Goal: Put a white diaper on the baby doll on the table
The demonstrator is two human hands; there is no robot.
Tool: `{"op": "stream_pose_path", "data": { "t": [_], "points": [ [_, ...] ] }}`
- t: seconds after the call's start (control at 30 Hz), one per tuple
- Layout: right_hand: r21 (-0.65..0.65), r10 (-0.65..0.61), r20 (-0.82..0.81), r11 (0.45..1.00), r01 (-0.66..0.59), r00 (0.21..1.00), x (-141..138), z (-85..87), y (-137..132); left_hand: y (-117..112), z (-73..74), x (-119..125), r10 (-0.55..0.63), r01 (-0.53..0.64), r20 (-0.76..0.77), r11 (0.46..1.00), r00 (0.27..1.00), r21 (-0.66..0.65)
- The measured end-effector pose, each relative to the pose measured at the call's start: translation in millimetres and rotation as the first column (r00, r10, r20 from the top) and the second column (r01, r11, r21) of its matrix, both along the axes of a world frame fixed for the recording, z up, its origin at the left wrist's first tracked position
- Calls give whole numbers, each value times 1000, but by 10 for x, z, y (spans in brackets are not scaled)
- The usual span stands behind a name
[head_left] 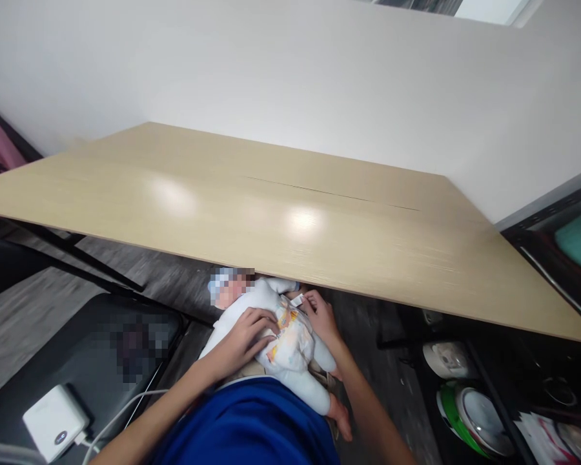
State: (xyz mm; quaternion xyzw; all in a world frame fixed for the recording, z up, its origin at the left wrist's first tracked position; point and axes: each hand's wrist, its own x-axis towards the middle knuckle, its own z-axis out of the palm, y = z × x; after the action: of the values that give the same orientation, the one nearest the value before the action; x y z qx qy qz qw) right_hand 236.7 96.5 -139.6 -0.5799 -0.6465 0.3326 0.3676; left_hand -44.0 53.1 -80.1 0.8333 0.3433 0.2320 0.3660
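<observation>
A baby doll [259, 298] in white clothes lies on its back across my lap, its head toward the table's edge and its bare feet toward me. A white diaper [297, 342] with an orange and yellow print is around its middle, over the clothes. My left hand [252, 332] is at the diaper's left side, fingers bent and thumb close to them, gripping its edge. On the other side, my right hand [319, 313] pinches the diaper's small white fastening tab [297, 300] between thumb and fingers. The fingertips of both hands are partly hidden.
A wooden table [271, 200] overhangs the doll's head end. To the left, a white power bank [57, 423] with a cable [121, 413] lies on a black chair seat [91, 361]. A dark shelf at right holds a white container [448, 360] and a green-rimmed round item [452, 416].
</observation>
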Motion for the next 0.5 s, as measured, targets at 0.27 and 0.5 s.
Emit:
{"op": "stream_pose_path", "data": {
  "t": [0.27,0.5],
  "points": [
    [107,357,114,923,-368,927,-355,574,-188,-211,338,-419,-95,84,-61,984,994,-160],
    [-64,389,346,918,-392,854,-158,874,-587,-320,454,-449,-124,107,-100,981,987,-161]
  ]
}}
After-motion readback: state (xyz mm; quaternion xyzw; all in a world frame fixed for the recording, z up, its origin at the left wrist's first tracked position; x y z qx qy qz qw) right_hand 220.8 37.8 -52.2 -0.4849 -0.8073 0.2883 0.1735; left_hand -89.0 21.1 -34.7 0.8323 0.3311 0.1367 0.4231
